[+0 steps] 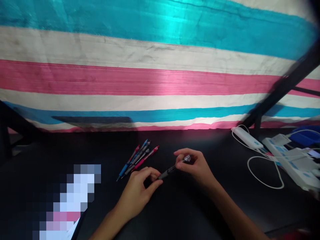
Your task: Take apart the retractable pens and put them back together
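Observation:
Between my two hands a dark grey pen [171, 169] with a clear end is held at a slant above the black table. My left hand [140, 186] pinches its lower left end, and that tip is hidden by the fingers. My right hand [195, 165] grips the upper right end near the clear top. Just beyond my left hand lies a loose bunch of several pens, among them a blue pen [124, 169], a grey pen [136, 162] and a pink-red pen [147, 158].
A white power strip [287, 163] with plugs and a looped white cable [266, 188] lies at the right, beside a white oblong device [247, 137]. A pixelated bright screen-like area [72, 196] is at the lower left. Behind the black table [75, 146] hangs a striped sheet [150, 80].

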Demonstrator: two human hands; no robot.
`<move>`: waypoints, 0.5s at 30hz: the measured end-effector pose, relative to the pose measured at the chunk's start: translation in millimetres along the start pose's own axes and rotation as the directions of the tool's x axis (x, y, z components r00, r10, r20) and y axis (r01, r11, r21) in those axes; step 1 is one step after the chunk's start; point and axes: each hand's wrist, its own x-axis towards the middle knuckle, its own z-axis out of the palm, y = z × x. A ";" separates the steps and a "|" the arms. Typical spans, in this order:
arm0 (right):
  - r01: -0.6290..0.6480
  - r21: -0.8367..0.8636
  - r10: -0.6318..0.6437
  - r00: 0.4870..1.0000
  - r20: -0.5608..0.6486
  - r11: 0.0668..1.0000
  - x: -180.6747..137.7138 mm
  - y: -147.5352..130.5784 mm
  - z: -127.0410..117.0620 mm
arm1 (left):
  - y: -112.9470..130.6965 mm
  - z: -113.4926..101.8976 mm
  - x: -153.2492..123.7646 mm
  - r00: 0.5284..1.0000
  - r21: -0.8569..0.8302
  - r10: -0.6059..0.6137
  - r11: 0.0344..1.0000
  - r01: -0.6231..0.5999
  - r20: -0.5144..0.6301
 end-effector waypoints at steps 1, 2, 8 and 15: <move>-0.025 0.092 0.027 1.000 -0.015 0.995 0.0 2.1 5.6 | 3.7 3.3 -1.3 0.998 -0.051 -0.038 0.998 0.041 0.053; -0.038 0.175 0.045 0.998 -0.036 0.984 0.1 4.3 12.1 | 7.1 6.8 -2.7 0.993 -0.100 -0.053 0.993 0.064 0.106; -0.303 0.697 0.276 0.949 0.156 0.649 4.7 8.9 33.3 | 13.2 15.2 -5.8 0.982 -0.051 0.082 0.996 -0.075 0.172; -0.396 0.879 0.278 0.904 0.323 0.266 9.8 12.9 6.6 | 0.3 -4.6 2.0 0.999 0.096 0.023 0.995 -0.019 -0.039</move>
